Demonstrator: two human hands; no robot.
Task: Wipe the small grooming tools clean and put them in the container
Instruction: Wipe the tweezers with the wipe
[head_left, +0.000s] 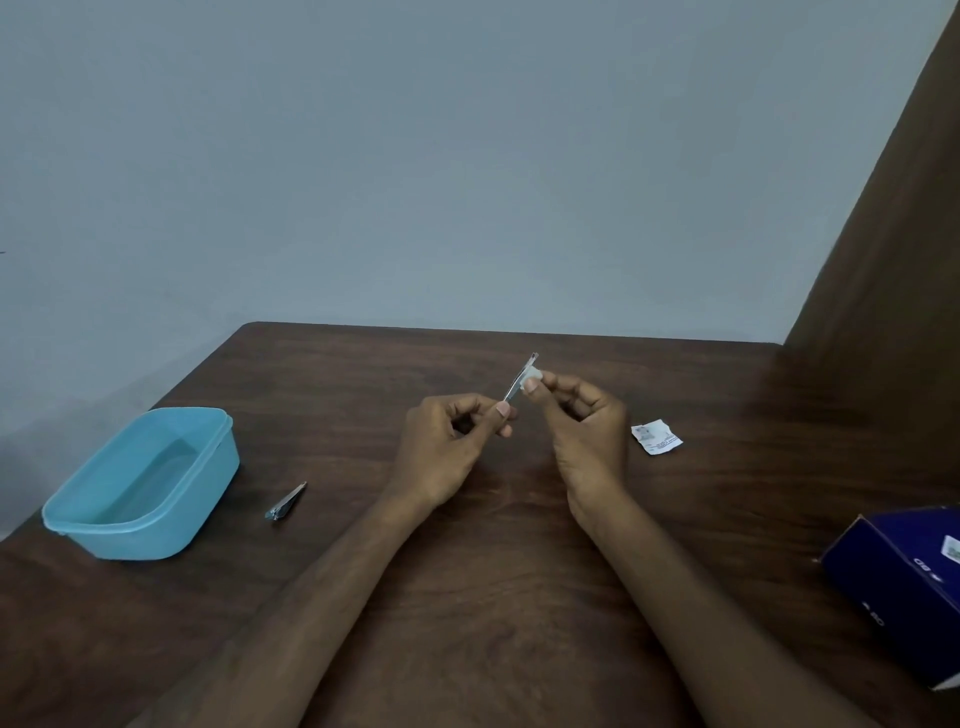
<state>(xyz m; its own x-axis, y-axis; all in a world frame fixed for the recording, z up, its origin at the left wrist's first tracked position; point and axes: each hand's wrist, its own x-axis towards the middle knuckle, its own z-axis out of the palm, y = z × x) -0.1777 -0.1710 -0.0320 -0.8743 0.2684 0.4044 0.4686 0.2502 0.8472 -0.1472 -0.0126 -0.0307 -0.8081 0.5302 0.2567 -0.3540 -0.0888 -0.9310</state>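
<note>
- While our left hand (457, 441) pinches the lower end of the slim metal tool (519, 379) between thumb and finger, our right hand (576, 415) pinches a small white wipe (532, 375) against its upper part; both hands are closed on what they hold, just above the table (467, 597) and well to the right of the blue container (140, 483)
- We judge the tool light, stiff and slick, a thin flat strip of bright metal, probably tweezers or a file, though it is too small to tell; it should be held by the end away from the tip, as now, so that the wipe can run along its length; a loose pinch could let it slip
- The wipe looks soft, thin and folded; it will bunch up, so it needs firm pressure from the fingertips
- The nail clipper (285, 503) lies flat on the table just right of the container, a short steel wedge; we expect it to be a little heavier and easy to lift by its sides
- The container is smooth plastic, rectangular with rounded corners, open, with nothing seen inside
- Far to the right of the container lie a torn white sachet (655, 437) and, at the table's edge, a dark blue cardboard box (904, 587); the table is dark wood grain
</note>
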